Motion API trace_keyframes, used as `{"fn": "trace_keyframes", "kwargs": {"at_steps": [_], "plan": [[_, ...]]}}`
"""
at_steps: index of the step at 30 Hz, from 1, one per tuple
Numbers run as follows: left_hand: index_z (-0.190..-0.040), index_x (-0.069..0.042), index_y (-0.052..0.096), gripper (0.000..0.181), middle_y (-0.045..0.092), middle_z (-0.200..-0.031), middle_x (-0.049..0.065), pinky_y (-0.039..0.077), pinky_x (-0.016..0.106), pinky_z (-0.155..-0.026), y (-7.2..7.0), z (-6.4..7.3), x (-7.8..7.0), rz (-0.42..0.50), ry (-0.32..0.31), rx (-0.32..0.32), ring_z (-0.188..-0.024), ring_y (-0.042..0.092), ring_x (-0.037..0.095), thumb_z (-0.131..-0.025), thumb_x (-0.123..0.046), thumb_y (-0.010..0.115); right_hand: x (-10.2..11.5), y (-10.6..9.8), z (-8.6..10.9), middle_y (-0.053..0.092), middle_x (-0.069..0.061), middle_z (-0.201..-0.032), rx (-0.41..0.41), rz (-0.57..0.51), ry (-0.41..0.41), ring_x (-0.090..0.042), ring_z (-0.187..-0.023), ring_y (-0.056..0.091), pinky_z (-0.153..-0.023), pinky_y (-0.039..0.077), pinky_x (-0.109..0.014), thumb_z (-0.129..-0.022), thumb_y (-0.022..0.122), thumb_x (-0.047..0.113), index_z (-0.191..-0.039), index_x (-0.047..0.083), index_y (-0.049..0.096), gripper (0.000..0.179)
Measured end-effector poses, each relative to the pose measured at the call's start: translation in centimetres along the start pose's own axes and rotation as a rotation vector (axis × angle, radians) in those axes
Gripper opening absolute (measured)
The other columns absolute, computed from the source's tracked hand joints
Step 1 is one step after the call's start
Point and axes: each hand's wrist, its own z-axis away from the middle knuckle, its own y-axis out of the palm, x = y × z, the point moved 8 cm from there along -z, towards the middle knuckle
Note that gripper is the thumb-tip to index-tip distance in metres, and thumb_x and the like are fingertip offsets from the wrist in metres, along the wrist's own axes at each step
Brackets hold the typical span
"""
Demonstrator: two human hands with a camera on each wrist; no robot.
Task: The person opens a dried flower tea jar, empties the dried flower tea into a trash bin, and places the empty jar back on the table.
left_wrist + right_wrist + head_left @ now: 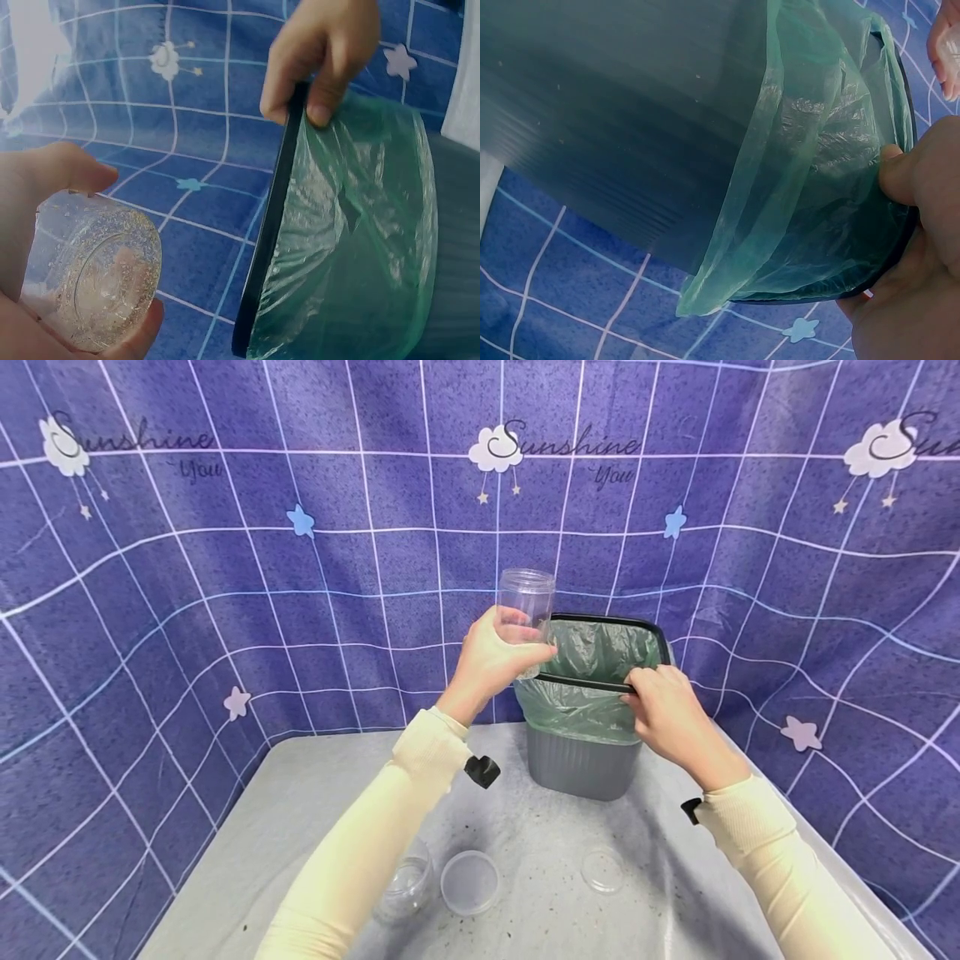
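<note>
My left hand (495, 652) grips a clear, lidless jar (529, 593), fingers and thumb around its sides, mouth upward. In the left wrist view, small brownish flecks cling around the bottom of the jar (112, 277). The jar is at the left end of the black rim (592, 685) of a grey trash bin (581, 764); from the head, I cannot tell whether they touch. A green plastic bag (577, 714) lines the bin and folds down over its outside. My right hand (671, 714) pinches the rim at the near right, thumb on the bag in the right wrist view.
On the grey-white covered table (322, 793), a second clear jar (408, 881) is partly behind my left sleeve. Beside it lies a round translucent lid (470, 882), with a clear disc (602, 870) farther right. Dark specks dot the surface. A blue gridded curtain (420, 568) stands behind.
</note>
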Motion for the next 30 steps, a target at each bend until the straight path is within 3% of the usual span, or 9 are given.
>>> {"fn": "trace_keyframes", "kwargs": {"at_steps": [4,13,21,30], "plan": [[-0.124,-0.012,0.057,0.063,0.077,-0.106,-0.006,0.056,0.039,-0.083,-0.1,0.9,0.4,0.06,-0.011,0.013,-0.098,0.072,0.016,-0.072,-0.025,0.091,0.0,0.0,-0.1,0.053,-0.007,-0.071,0.005,0.0,0.002,-0.033,-0.069,0.048,-0.077,0.04,-0.05,-0.084,0.069,-0.005,-0.083,0.006,0.054,0.018],[-0.123,-0.013,0.048,0.065,0.077,-0.107,-0.006,0.053,0.037,-0.083,-0.4,2.5,1.0,0.085,-0.036,0.008,-0.104,0.071,0.016,-0.074,-0.025,0.09,-0.1,0.1,-0.1,0.054,-0.006,-0.072,0.025,0.001,0.011,-0.033,-0.069,0.048,-0.077,0.04,-0.051,-0.085,0.068,-0.004,-0.084,0.006,0.054,0.018],[-0.119,-0.011,0.047,0.063,0.077,-0.112,0.002,0.057,0.034,-0.078,0.0,3.9,1.7,0.159,0.001,0.031,-0.098,0.074,0.017,-0.074,-0.019,0.09,-0.2,0.0,-0.1,0.055,-0.008,-0.071,0.028,0.003,0.016,-0.034,-0.071,0.05,-0.076,0.04,-0.052,-0.086,0.068,-0.003,-0.084,0.005,0.054,0.016],[-0.118,-0.011,0.05,0.061,0.075,-0.113,0.002,0.06,0.038,-0.082,0.3,5.9,4.5,0.158,0.026,0.01,-0.102,0.073,0.019,-0.074,-0.019,0.092,-0.2,0.1,-0.2,0.055,-0.008,-0.071,0.034,0.002,0.022,-0.035,-0.07,0.05,-0.076,0.04,-0.052,-0.086,0.068,-0.003,-0.084,0.005,0.054,0.016]]}}
